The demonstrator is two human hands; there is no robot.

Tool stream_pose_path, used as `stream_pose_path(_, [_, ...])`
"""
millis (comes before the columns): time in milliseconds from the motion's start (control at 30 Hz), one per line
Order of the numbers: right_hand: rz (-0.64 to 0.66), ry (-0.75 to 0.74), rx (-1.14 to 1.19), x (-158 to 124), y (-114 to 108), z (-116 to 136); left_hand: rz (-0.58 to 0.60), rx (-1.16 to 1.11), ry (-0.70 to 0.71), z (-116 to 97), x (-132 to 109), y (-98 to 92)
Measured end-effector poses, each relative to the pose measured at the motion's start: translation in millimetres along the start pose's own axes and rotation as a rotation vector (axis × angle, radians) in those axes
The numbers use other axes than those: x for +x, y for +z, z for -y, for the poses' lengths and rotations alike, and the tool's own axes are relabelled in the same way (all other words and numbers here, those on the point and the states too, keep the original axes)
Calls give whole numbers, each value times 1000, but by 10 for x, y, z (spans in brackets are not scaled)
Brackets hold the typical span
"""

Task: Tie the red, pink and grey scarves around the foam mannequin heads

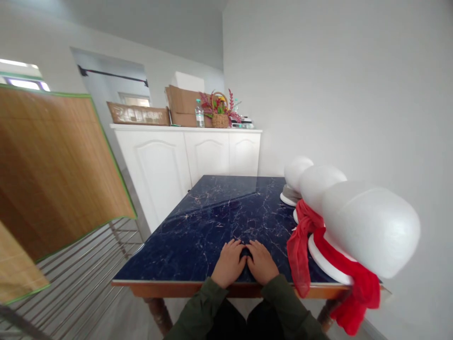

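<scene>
My left hand (230,262) lies palm down near the front edge of a dark blue marbled table (177,255), its fingers stretched out. Beside it my right hand (262,262) rests flat in the same way, thumbs close together, and neither holds anything. To the right stands a row of white foam mannequin heads. The nearest head (368,222) has a bright red scarf (366,283) round its neck, hanging over the table edge. A thinner red scarf (300,250) is tied on the middle head (318,184). The farthest head (296,171) wears a grey band (290,193).
A white cabinet (159,163) stands behind the table, bearing cardboard boxes (187,104), a water bottle (200,114) and a flower basket (220,121). At left is a metal rack bed frame (88,274) with a bamboo mat (60,165). A wall (336,94) runs along the right.
</scene>
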State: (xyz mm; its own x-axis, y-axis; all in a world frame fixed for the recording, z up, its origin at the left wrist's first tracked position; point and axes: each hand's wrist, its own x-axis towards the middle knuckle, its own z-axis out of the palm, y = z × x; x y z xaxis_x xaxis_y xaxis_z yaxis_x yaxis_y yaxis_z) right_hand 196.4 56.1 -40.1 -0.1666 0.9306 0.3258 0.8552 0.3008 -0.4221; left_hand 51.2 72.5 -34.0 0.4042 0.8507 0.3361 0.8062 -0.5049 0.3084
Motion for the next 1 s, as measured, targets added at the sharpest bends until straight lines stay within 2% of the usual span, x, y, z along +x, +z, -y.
stream_pose_path(200, [38,24,-2,25,-80,39,11,-45,-3,-15,30,-36])
stream_pose_path(633, [14,1,-21,21,-6,-34,-5,-62,-17,-3,17,-9])
stream_pose_path(1000, [53,18,-11,25,-55,6,-6,-54,-18,-6,28,-20])
